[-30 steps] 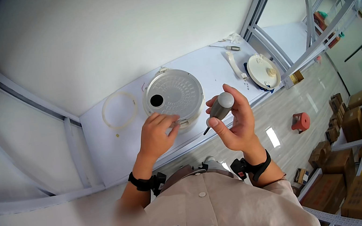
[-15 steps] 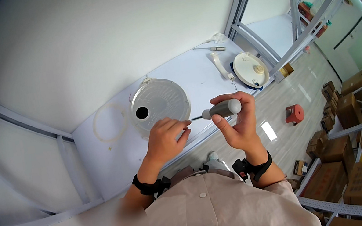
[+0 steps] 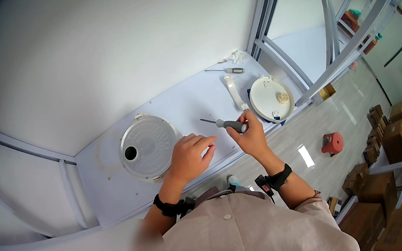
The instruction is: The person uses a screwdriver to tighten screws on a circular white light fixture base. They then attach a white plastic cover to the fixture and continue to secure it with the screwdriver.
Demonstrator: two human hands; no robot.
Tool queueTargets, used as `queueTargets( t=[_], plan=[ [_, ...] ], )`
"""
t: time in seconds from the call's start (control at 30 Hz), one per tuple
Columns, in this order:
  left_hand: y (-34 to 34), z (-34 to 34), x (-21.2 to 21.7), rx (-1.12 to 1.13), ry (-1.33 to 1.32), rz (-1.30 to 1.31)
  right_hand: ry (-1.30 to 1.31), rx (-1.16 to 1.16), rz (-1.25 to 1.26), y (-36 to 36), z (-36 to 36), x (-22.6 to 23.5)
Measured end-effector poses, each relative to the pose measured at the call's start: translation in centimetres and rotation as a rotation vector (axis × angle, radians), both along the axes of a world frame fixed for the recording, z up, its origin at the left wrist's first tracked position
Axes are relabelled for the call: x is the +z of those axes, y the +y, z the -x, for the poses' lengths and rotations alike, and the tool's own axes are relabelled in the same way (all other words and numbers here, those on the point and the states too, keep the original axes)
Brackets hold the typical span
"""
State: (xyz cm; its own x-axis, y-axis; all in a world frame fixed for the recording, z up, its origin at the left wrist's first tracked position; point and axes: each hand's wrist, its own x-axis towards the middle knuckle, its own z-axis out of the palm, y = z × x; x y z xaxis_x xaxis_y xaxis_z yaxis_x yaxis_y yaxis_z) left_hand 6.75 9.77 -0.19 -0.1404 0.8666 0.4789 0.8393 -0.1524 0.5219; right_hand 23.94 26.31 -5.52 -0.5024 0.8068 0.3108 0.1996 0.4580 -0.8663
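Note:
My right hand [image 3: 254, 137] holds a grey-handled screwdriver [image 3: 226, 124] low over the white table [image 3: 192, 103], its thin shaft pointing left. My left hand [image 3: 188, 158] rests on the table with fingers loosely curled, just right of a round grey metal lid [image 3: 147, 145] that has a dark hole near its left edge. I cannot see anything in the left hand. Both wrists wear black bands.
A round white lid [image 3: 271, 98] lies at the table's right end, with a white curved strip [image 3: 234, 93] beside it. A second screwdriver [image 3: 227, 70] lies at the far edge. A faint ring [image 3: 106, 153] lies left of the grey lid. Cardboard boxes and a red object [image 3: 333, 142] are on the floor at right.
My right hand has lowered the screwdriver toward the table and moved it right. My left hand has come off the grey lid and settled on the table beside it.

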Motion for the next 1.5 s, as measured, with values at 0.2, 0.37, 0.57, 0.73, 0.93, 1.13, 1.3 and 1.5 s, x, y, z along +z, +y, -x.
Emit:
queueTargets(
  t=[0.2,0.37,0.57,0.73,0.93,1.13,1.3,1.5],
  plan=[
    [4.2,-2.4,-4.8,0.141,-0.101,0.229,-0.045,0.188,-0.137,4.6,0.3,-4.1],
    [7.5,-4.6,-7.9,0.24,-0.334,0.412,-0.065,0.42,-0.171,5.9,0.0,-4.8],
    [9.2,-6.3,-10.1,0.314,-0.361,0.348,-0.104,0.585,-0.141,7.2,0.0,-5.4],
    [9.2,-6.5,-11.6,0.304,-0.431,0.274,-0.137,0.687,-0.135,7.8,-0.4,-6.4],
    [8.9,-7.3,-12.1,0.31,-0.383,0.319,-0.313,0.751,-0.053,8.5,-1.4,-7.6],
    [8.9,-8.3,-13.2,0.308,-0.343,0.337,-0.297,0.793,-0.022,9.0,-2.2,-9.3],
    [9.0,-7.9,-14.3,0.341,-0.338,0.347,-0.266,0.795,0.024,9.1,-2.0,-10.2],
    [9.7,-7.8,-14.8,0.437,-0.307,0.394,-0.304,0.835,-0.043,9.3,-2.1,-11.8]
  ],
)
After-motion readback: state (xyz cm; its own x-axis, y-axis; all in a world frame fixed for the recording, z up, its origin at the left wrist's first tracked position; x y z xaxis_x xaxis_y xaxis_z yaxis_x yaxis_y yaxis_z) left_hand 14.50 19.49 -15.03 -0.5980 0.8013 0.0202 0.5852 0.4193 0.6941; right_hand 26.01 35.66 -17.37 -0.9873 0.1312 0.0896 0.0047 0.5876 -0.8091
